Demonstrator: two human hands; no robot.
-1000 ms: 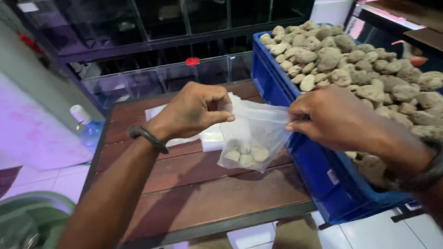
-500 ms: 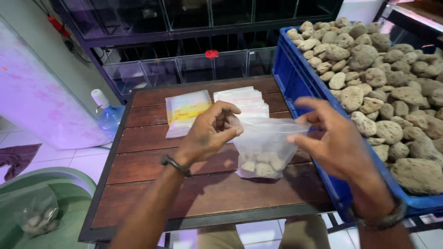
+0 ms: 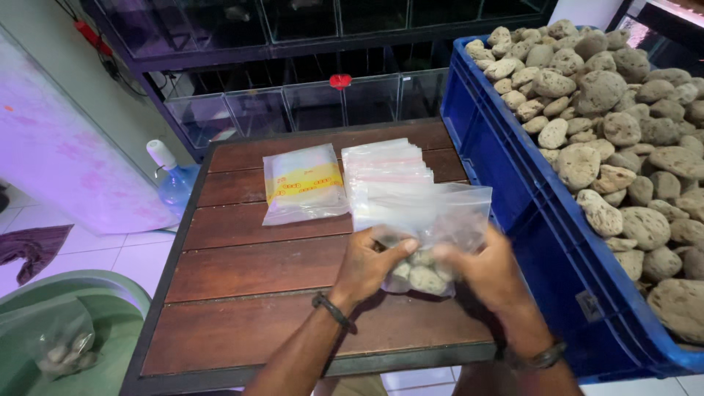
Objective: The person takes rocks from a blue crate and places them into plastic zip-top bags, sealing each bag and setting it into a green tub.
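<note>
Both my hands hold a clear zip bag [image 3: 429,220] with a few pale porous stones in its bottom, low over the dark wooden table [image 3: 249,293]. My left hand [image 3: 370,262] grips the bag's lower left side. My right hand [image 3: 480,271] grips its lower right side, thumb pressed on the stones. The bag's top stands upright, somewhat blurred. Behind it a spread stack of empty zip bags [image 3: 385,167] lies on the table, beside a flat packet of bags with a yellow band [image 3: 303,185].
A big blue crate [image 3: 506,169] heaped with porous stones [image 3: 623,132] stands at the right. Glass tanks [image 3: 293,103] line the rack behind the table. A green tub [image 3: 110,308] with a filled bag sits lower left, a water bottle [image 3: 172,180] beside the table.
The bag has come down from mid-air to the table top, and both hands have slid from its upper edge to its lower part around the stones. The view has shifted left.
</note>
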